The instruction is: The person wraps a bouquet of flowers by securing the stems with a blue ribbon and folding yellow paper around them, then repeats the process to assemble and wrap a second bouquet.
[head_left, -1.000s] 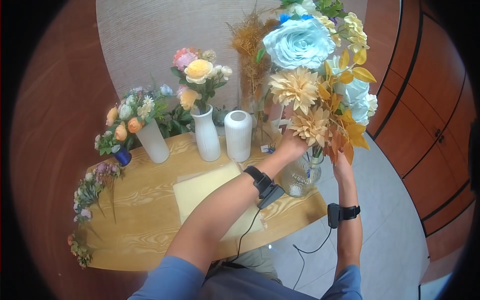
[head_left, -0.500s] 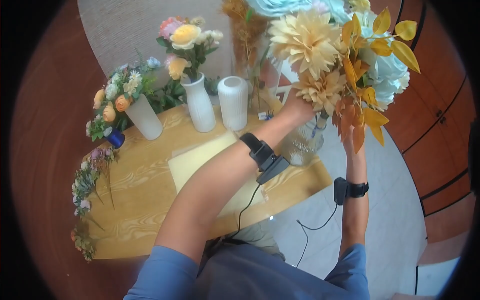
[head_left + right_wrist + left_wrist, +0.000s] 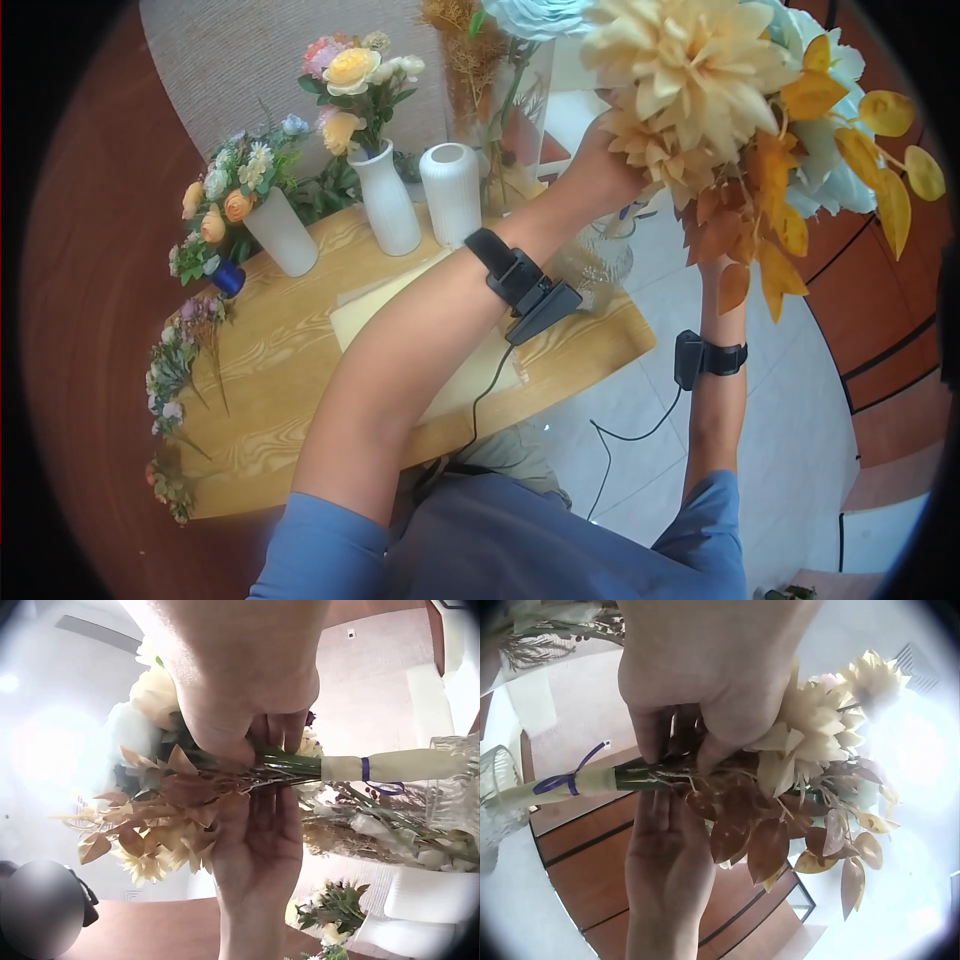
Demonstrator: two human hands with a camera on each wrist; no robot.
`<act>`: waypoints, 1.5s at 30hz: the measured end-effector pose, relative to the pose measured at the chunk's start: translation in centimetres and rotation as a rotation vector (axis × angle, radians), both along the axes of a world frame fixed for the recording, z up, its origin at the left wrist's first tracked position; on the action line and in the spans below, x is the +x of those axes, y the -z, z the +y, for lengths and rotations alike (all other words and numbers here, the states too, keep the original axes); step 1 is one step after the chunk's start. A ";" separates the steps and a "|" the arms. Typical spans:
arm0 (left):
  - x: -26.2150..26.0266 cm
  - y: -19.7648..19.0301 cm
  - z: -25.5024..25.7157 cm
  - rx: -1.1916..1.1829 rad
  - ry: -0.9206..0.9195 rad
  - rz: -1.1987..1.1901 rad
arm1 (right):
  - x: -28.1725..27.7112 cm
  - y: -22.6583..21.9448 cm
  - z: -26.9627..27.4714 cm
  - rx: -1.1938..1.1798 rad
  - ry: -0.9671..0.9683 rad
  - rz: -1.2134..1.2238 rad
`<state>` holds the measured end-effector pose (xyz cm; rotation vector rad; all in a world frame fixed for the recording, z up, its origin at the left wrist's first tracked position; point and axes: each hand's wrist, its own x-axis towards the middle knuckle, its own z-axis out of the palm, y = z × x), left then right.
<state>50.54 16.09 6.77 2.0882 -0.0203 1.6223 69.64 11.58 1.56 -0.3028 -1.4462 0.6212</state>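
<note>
Both hands grip a large bouquet (image 3: 690, 70) of artificial cream, pale-blue and amber-leaved stems just below its blooms. My left hand (image 3: 705, 682) curls its thumb and fingers round the stems from one side. From the other side my right hand (image 3: 240, 682) holds them; in the head view amber leaves (image 3: 780, 190) mostly cover it. Below the hands the stems run into a cream wrap (image 3: 341, 766) tied with a dark blue-purple ribbon (image 3: 571, 782). The wrap's lower end reaches into the mouth of a textured clear glass vase (image 3: 600, 265) at the table's right end.
On the wooden table (image 3: 270, 420) stand a white vase of roses (image 3: 390, 215), an empty ribbed white vase (image 3: 452, 195) and a tilted white vase (image 3: 282, 235) with orange flowers. Yellow paper (image 3: 365, 310) lies under the left forearm. Small flower sprigs (image 3: 170, 365) line the left edge.
Both hands have raised the bouquet, which now looms larger near the top right of the head view. The glass vase stays on the table. The head view has also shifted.
</note>
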 end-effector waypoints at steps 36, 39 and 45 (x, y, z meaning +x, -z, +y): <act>-51.2 10.3 -14.2 -0.604 -0.060 -0.982 | -49.5 -1.5 -3.9 -0.142 -0.343 -1.065; -53.0 12.6 -15.8 -0.668 -0.147 -1.098 | -52.2 1.7 -4.4 -0.297 -0.558 -1.122; -54.1 15.0 -17.4 -0.703 -0.359 -1.208 | -54.9 5.5 -3.7 -0.337 -0.595 -1.256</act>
